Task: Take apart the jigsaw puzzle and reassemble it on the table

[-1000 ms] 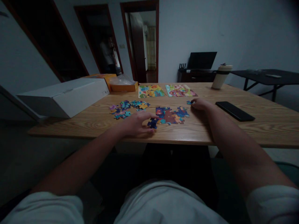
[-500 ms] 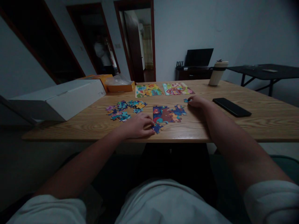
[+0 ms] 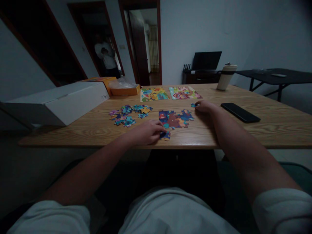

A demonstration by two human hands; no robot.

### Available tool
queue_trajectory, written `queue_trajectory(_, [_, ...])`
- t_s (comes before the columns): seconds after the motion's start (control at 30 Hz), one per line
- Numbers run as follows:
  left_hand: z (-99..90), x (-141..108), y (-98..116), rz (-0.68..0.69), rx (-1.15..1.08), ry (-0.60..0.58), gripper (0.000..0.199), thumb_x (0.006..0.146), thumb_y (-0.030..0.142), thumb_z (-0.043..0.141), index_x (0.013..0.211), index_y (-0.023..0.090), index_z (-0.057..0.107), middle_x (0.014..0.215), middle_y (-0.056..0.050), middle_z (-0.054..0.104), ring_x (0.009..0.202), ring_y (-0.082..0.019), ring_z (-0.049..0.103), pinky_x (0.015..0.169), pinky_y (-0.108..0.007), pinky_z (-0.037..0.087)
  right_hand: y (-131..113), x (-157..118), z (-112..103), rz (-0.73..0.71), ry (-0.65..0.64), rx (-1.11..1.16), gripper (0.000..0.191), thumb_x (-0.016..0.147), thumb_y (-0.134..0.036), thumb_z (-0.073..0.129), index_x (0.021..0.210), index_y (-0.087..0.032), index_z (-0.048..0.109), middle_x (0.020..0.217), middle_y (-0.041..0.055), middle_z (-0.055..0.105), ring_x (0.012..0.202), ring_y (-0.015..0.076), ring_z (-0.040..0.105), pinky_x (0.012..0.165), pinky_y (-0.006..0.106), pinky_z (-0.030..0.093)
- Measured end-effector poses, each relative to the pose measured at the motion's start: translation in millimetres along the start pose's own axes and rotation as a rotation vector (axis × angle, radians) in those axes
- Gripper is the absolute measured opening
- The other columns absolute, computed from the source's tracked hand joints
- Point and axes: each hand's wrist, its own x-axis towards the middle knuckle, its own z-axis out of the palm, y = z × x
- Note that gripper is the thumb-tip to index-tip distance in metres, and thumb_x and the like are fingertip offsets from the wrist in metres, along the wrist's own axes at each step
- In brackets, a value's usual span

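My left hand (image 3: 149, 131) has its fingers drawn narrow on a dark blue puzzle piece (image 3: 166, 136), just on the near side of the partly joined puzzle (image 3: 173, 120) on the surface (image 3: 203, 135). At the puzzle's far right, my right hand (image 3: 206, 106) curls its fingers at a small blue piece (image 3: 193, 105); I cannot tell whether they grip it. Loose pieces (image 3: 128, 121) lie to the left, and a black phone (image 3: 240, 112) lies to the right.

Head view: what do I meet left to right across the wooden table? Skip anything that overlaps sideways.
White box → loose puzzle pieces → partly assembled puzzle → right hand → black phone
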Motion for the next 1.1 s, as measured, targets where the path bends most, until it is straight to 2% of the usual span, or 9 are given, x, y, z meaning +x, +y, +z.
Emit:
queue_trajectory(0.17, [1.4,-4,14,0.047,0.08,-0.032,0.041,0.089,0.051,0.066,0.118,0.021,0.071,0.116,-0.01,0.068,0.11,-0.026,0.062,0.095,-0.036,0.047,-3,-2,-1,-0.012,0.015,0.017,0.042,0.084,-0.023,0.062,0.126,-0.02,0.07,0.122,0.0136,0.071,0.105,0.0283,0.066,0.088,0.034,0.05])
queue_trajectory(0.3, [2.6,-6,18,0.168,0.017,-0.011,0.029,0.088,0.044,0.07,0.11,0.026,0.074,0.113,-0.006,0.071,0.099,-0.02,0.066,0.09,-0.031,0.048,-11,-10,-7,0.001,0.11,0.109,0.053,0.084,-0.029,0.066,0.136,-0.018,0.062,0.13,0.0153,0.066,0.111,0.0288,0.064,0.092,0.035,0.049])
queue_trajectory(0.43, [-8.7,13,2,0.163,0.016,0.145,0.025,0.096,0.032,0.059,0.113,0.031,0.076,0.117,-0.008,0.066,0.097,-0.018,0.064,0.085,-0.03,0.05,-34,-27,-20,-0.128,0.206,0.414,0.042,0.091,-0.029,0.061,0.131,-0.017,0.064,0.128,0.015,0.068,0.103,0.0252,0.066,0.087,0.033,0.051])
queue_trajectory(0.57, [-22.6,57,-29,0.117,-0.007,0.305,0.027,0.096,0.026,0.057,0.116,0.029,0.076,0.104,-0.007,0.065,0.092,-0.017,0.062,0.083,-0.032,0.051,-64,-49,-28,-0.368,-0.04,0.893,0.034,0.096,-0.035,0.057,0.124,-0.02,0.067,0.119,0.012,0.072,0.09,0.019,0.068,0.074,0.027,0.052])
queue_trajectory(0.7, [-20.7,96,-58,0.121,-0.07,0.406,0.026,0.093,0.019,0.06,0.112,0.025,0.077,0.11,-0.008,0.069,0.099,-0.018,0.065,0.09,-0.035,0.052,-83,-62,-26,-0.437,-0.311,1.116,0.03,0.091,-0.036,0.064,0.116,-0.019,0.069,0.106,0.0096,0.073,0.073,0.0133,0.063,0.062,0.023,0.049])
queue_trajectory(0.8, [-8.8,108,-71,0.108,0.008,0.442,0.029,0.091,0.015,0.06,0.113,0.024,0.076,0.117,-0.007,0.073,0.107,-0.021,0.066,0.098,-0.039,0.05,-89,-65,-21,-0.484,-0.385,1.143,0.026,0.084,-0.031,0.072,0.107,-0.019,0.071,0.089,0.0033,0.07,0.061,0.0094,0.055,0.054,0.02,0.043])
queue_trajectory(0.93, [7.0,107,-77,0.08,0.082,0.426,0.036,0.092,0.014,0.058,0.124,0.025,0.071,0.134,-0.007,0.067,0.118,-0.024,0.064,0.104,-0.043,0.048,-92,-64,-18,-0.482,-0.353,1.073,0.011,0.083,-0.023,0.072,0.093,-0.018,0.069,0.069,-0.0023,0.06,0.055,0.0085,0.047,0.051,0.021,0.039])
queue_trajectory(1.03, [12.5,103,-80,0.018,0.056,0.414,0.043,0.091,0.014,0.057,0.133,0.021,0.065,0.141,-0.01,0.061,0.125,-0.023,0.06,0.108,-0.041,0.046,-90,-60,-16,-0.388,-0.268,0.963,0.004,0.085,-0.021,0.069,0.087,-0.019,0.067,0.071,-0.0002,0.062,0.056,0.0097,0.049,0.051,0.022,0.039])
queue_trajectory(1.1, [14.1,101,-85,-0.042,0.022,0.41,0.044,0.092,0.018,0.058,0.136,0.018,0.062,0.14,-0.011,0.062,0.129,-0.023,0.058,0.11,-0.04,0.044,-85,-56,-15,-0.327,-0.202,0.848,0.01,0.085,-0.023,0.069,0.094,-0.019,0.068,0.076,0.0019,0.066,0.057,0.0108,0.051,0.051,0.023,0.04])
